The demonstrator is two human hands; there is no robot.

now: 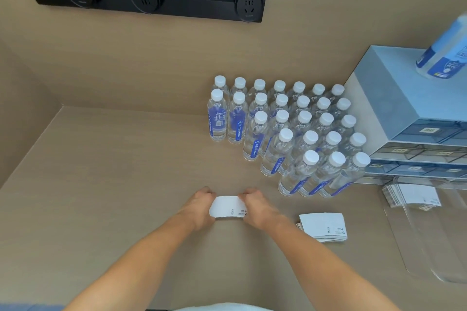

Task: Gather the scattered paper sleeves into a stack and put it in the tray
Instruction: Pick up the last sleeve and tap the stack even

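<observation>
A person's two bare arms reach forward over a beige worktop point(101, 171). The left hand point(199, 206) and right hand point(255, 206) each pinch one end of a small bundle of white paper sleeves point(227, 207), holding it between them low over the worktop, apparently squaring its edges. A second stack point(323, 226) lies loosely fanned on the worktop to the right. Further right, a clear plastic tray point(424, 247) already holds more sleeves point(412, 194) at its far end. A block of water bottles point(290, 134) stands behind, beside a drawer unit point(404, 108).

The gathering step looks nearly done. Next, the held bundle likely needs joining with the fanned stack, edges aligned, before being carried right into the tray, clear of the bottles.
</observation>
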